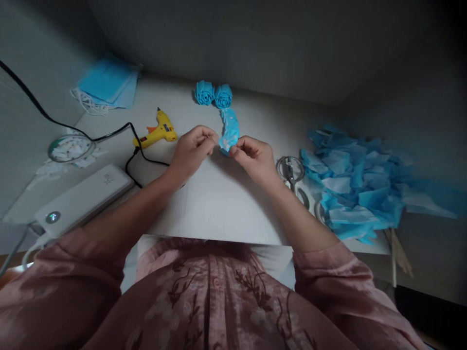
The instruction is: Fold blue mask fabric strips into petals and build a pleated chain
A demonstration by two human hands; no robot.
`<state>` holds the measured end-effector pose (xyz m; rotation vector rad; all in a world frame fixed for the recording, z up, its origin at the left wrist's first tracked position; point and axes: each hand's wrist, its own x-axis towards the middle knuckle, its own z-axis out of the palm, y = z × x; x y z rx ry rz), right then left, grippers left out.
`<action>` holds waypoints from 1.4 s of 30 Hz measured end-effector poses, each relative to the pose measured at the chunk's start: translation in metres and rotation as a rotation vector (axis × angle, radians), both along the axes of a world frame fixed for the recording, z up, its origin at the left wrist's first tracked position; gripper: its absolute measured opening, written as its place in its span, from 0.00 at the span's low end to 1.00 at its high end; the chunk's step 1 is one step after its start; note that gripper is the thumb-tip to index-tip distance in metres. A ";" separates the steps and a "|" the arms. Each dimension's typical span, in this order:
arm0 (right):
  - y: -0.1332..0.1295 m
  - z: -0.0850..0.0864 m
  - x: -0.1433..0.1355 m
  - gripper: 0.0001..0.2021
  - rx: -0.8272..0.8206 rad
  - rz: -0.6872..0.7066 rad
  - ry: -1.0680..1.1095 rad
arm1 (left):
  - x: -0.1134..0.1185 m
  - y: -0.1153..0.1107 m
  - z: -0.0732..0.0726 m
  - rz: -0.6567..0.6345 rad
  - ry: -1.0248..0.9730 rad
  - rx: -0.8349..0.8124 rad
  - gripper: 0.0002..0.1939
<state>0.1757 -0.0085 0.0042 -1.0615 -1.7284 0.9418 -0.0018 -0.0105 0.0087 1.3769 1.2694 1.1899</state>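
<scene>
We see a dusty-pink shirt [153,335] with a buttoned placket [218,311] down its front. Dark leafy sprigs [255,291] and paler flower-like patches flank the placket; farther out from it, plain pink sleeves [335,282] leave the left hand [193,150] and right hand [257,160] bare.

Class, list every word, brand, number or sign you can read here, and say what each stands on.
No text can be read with certainty.
Yellow glue gun: dark label, too small and blurred.
White device: grey marking on top, illegible; lit round display, too blurred.
Blue strip at the right hand: no lettering discernible.
</scene>
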 end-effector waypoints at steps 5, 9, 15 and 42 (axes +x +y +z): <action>0.002 0.001 0.001 0.12 -0.129 0.062 0.079 | -0.004 0.003 -0.001 -0.194 -0.202 -0.182 0.10; 0.001 0.001 0.002 0.12 -0.161 0.092 0.075 | -0.007 0.001 -0.002 -0.263 -0.152 -0.149 0.07; 0.002 0.000 0.000 0.16 -0.185 0.103 0.099 | -0.002 -0.003 -0.001 -0.192 -0.106 -0.117 0.07; 0.006 -0.005 0.003 0.19 -0.183 0.086 0.107 | 0.001 -0.003 -0.004 -0.205 -0.119 -0.087 0.07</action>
